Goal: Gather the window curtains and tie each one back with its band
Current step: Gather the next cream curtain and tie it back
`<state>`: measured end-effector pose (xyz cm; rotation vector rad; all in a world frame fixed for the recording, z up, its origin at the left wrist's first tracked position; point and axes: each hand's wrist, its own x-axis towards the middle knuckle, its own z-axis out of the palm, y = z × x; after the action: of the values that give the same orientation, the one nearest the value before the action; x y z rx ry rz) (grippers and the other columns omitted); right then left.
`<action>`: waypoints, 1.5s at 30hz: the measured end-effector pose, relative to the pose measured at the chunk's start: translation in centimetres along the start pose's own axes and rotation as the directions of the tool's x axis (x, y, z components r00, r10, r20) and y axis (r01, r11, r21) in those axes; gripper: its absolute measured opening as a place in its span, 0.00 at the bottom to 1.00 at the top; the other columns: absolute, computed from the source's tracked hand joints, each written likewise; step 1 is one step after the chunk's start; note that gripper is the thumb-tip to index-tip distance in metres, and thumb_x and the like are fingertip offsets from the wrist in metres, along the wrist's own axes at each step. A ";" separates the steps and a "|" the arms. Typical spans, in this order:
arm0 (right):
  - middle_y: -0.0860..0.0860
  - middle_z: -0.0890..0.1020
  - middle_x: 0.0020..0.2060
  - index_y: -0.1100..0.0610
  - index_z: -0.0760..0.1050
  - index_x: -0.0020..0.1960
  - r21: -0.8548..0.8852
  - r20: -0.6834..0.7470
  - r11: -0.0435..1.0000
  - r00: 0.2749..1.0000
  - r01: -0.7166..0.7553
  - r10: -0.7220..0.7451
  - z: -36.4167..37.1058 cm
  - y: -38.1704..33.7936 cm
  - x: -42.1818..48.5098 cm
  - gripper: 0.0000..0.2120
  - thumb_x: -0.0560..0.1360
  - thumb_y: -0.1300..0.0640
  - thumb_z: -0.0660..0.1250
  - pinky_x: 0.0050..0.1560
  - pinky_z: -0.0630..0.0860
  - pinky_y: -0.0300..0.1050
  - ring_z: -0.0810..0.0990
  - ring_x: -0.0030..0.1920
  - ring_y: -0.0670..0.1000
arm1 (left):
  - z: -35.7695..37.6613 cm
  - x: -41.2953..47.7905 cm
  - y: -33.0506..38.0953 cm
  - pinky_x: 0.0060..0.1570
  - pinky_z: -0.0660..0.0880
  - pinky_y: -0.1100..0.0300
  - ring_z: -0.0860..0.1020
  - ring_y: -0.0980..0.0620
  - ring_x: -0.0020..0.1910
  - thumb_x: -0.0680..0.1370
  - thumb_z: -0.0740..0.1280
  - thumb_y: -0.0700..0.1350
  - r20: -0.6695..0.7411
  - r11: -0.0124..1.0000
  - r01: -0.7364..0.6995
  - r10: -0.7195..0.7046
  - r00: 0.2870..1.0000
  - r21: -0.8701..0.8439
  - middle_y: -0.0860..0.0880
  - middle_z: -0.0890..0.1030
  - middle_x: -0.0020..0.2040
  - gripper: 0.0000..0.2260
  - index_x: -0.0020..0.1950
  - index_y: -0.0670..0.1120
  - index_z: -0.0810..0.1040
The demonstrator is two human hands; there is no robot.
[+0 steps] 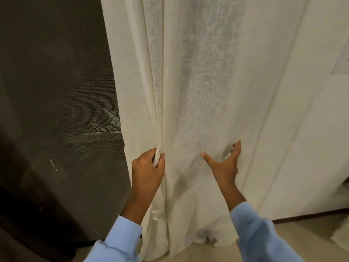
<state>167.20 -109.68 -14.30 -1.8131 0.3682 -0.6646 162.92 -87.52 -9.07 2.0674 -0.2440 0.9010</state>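
Both my hands are on the cream curtain (198,91) (it hangs beside the dark window screen (56,91)): my left hand (148,167) pinches a gathered fold, my right hand (225,162) presses spread fingers against the cloth.

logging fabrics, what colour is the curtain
Cream, off-white curtain with a loose linen-like weave; head view.

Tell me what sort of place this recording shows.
Likely a room in a home, after dark: a long cream curtain hangs beside a dark mesh window screen, down to a pale floor with dark skirting.
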 end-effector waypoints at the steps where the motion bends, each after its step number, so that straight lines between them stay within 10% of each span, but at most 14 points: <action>1: 0.47 0.61 0.78 0.46 0.42 0.80 0.004 0.022 1.000 1.000 0.002 -0.002 0.0 0.0 0.3 0.64 0.59 0.39 0.81 0.74 0.63 0.52 0.63 0.75 0.47 | 0.1 -0.1 0.1 0.26 0.59 0.69 0.61 0.55 0.23 0.75 0.70 0.39 -0.005 1.000 0.012 -0.012 1.000 0.002 0.55 0.64 0.24 0.18 0.30 0.47 0.66; 4: 0.39 0.78 0.60 0.44 0.54 0.77 0.030 0.050 0.999 0.999 0.014 -0.016 0.0 0.2 0.9 0.56 0.58 0.40 0.82 0.63 0.73 0.47 0.78 0.60 0.41 | 0.2 -0.3 0.3 0.26 0.60 0.67 0.62 0.55 0.23 0.75 0.69 0.40 -0.026 0.998 0.044 -0.043 0.999 0.036 0.54 0.65 0.24 0.17 0.29 0.45 0.67; 7: 0.40 0.83 0.38 0.45 0.77 0.58 0.063 0.046 0.995 0.995 0.080 -0.083 0.0 0.5 1.0 0.23 0.65 0.47 0.81 0.53 0.80 0.51 0.83 0.44 0.42 | 0.3 -0.5 0.3 0.25 0.61 0.65 0.64 0.54 0.23 0.75 0.70 0.40 -0.046 0.996 0.064 -0.061 0.997 0.063 0.53 0.67 0.24 0.15 0.30 0.44 0.69; 10: 0.44 0.84 0.36 0.47 0.82 0.45 0.143 0.040 0.981 0.990 0.132 -0.139 0.4 0.7 0.2 0.07 0.69 0.54 0.78 0.47 0.82 0.50 0.84 0.41 0.48 | 0.1 -0.6 0.4 0.27 0.60 0.68 0.64 0.55 0.23 0.75 0.70 0.39 -0.065 0.995 0.048 -0.043 0.997 0.082 0.54 0.67 0.25 0.15 0.31 0.44 0.69; 13: 0.42 0.81 0.50 0.45 0.79 0.51 0.139 -0.042 0.965 0.975 0.224 -0.220 0.7 1.0 -0.8 0.14 0.68 0.54 0.79 0.50 0.79 0.48 0.81 0.49 0.49 | -0.2 -0.6 0.3 0.27 0.61 0.67 0.64 0.55 0.24 0.74 0.70 0.38 -0.083 0.996 0.037 -0.030 0.996 0.086 0.53 0.67 0.25 0.15 0.31 0.45 0.69; 19: 0.50 0.59 0.77 0.50 0.49 0.79 -0.053 0.003 0.998 1.000 0.021 -0.021 1.2 -0.3 0.4 0.64 0.55 0.39 0.83 0.71 0.62 0.61 0.61 0.76 0.52 | -0.9 -0.6 -0.2 0.27 0.64 0.70 0.68 0.56 0.24 0.74 0.71 0.37 -0.103 0.995 0.017 -0.006 0.995 0.101 0.54 0.69 0.27 0.12 0.33 0.45 0.72; 22: 0.45 0.78 0.60 0.46 0.57 0.76 0.017 0.081 1.000 0.996 0.018 -0.020 1.9 -0.9 0.1 0.54 0.58 0.41 0.83 0.66 0.72 0.51 0.78 0.59 0.46 | -1.2 -0.4 -0.6 0.28 0.64 0.71 0.67 0.56 0.24 0.74 0.70 0.37 -0.108 0.995 0.021 -0.011 0.994 0.099 0.56 0.68 0.27 0.13 0.33 0.47 0.71; 27: 0.43 0.83 0.34 0.52 0.81 0.42 0.166 0.019 0.982 0.996 0.086 -0.091 2.7 -1.2 -1.3 0.06 0.70 0.53 0.77 0.40 0.80 0.47 0.81 0.35 0.47 | -1.5 0.3 -1.0 0.29 0.63 0.75 0.67 0.59 0.24 0.74 0.70 0.38 -0.101 0.994 0.024 -0.014 0.995 0.103 0.60 0.67 0.28 0.13 0.34 0.49 0.70; 34: 0.52 0.83 0.32 0.54 0.81 0.37 0.509 0.081 0.850 0.990 -0.138 0.112 4.5 -1.3 -6.6 0.07 0.70 0.57 0.78 0.38 0.79 0.43 0.80 0.33 0.48 | -1.0 1.7 -2.2 0.32 0.68 0.74 0.68 0.59 0.28 0.73 0.71 0.36 -0.088 0.985 0.043 -0.028 0.996 0.167 0.52 0.73 0.31 0.04 0.38 0.40 0.79; 45: 0.47 0.86 0.43 0.47 0.85 0.46 0.492 0.146 0.869 0.978 0.057 -0.147 8.3 -4.5 -10.0 0.12 0.73 0.65 0.73 0.45 0.79 0.33 0.85 0.45 0.47 | 0.5 2.2 -2.8 0.35 0.72 0.67 0.74 0.55 0.32 0.73 0.71 0.36 0.030 0.998 -0.045 0.043 0.999 0.039 0.48 0.79 0.35 0.01 0.42 0.40 0.81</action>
<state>163.94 -96.29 -14.51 -1.3963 -0.0243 -0.5967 166.02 -85.84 -9.51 2.1200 -0.2908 0.9089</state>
